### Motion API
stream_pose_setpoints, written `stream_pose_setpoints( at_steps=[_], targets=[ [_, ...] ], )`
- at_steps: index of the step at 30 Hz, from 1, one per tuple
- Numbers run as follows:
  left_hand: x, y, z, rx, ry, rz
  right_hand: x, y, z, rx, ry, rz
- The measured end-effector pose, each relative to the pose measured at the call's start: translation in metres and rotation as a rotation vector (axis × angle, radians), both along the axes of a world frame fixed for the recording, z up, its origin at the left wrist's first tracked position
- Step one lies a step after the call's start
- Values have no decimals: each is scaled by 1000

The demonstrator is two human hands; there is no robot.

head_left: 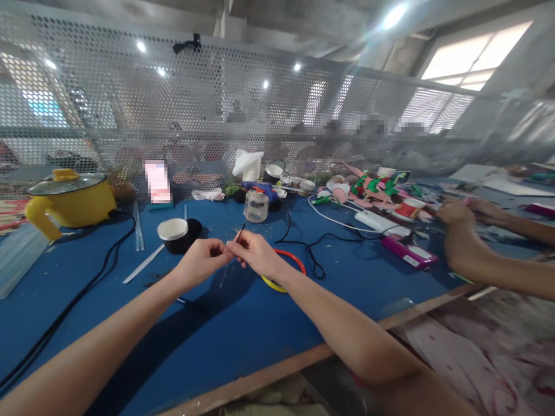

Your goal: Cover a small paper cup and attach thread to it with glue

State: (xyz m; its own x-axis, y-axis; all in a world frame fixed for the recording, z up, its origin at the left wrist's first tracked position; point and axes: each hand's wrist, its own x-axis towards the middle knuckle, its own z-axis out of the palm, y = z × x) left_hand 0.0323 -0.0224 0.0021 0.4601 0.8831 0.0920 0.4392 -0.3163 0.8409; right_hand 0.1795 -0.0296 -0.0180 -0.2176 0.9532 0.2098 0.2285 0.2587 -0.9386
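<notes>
My right hand (256, 252) is closed in a pinch around a thin black strip (241, 231), whose tip sticks up above the fingers. Its exact kind is too small to tell. Fingertip to fingertip with it, my left hand (203, 261) is also pinched; what it holds, if anything, is hidden. Behind my left hand stand a small black cup with a white rim (173, 232) and a round black piece (196, 227). Under my right wrist lie a red ring (295, 257) and a yellow ring (273, 285). A clear glass jar (256, 208) stands just beyond the hands.
A yellow electric pot (82, 202) and a phone (158, 182) stand at the left, with a black cord (102, 268) nearby. A blue glue gun (260, 188) lies behind the jar. Rightward are a power strip (381, 222), a purple box (408, 253) and a co-worker's arms (489, 260).
</notes>
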Motion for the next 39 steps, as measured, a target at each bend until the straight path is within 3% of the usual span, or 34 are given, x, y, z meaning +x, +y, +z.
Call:
stream_pose_setpoints(
  at_steps=[10,15,23,32,36,39],
  targets=[
    [3,-1,-6,148,39,76,-3,-3,-3,112,-181,-118],
    [3,-1,-6,23,-39,46,-2,-2,-4,113,-144,-88],
    [6,1,-9,-192,-273,200,6,0,5,212,-155,-339],
    [6,3,-19,-267,-306,177,5,1,0,124,-153,-223],
    [5,4,-19,-292,-308,181,5,2,-1,98,-73,-208],
    [4,5,-17,-313,-310,168,5,3,2,-21,41,-146]
  ],
)
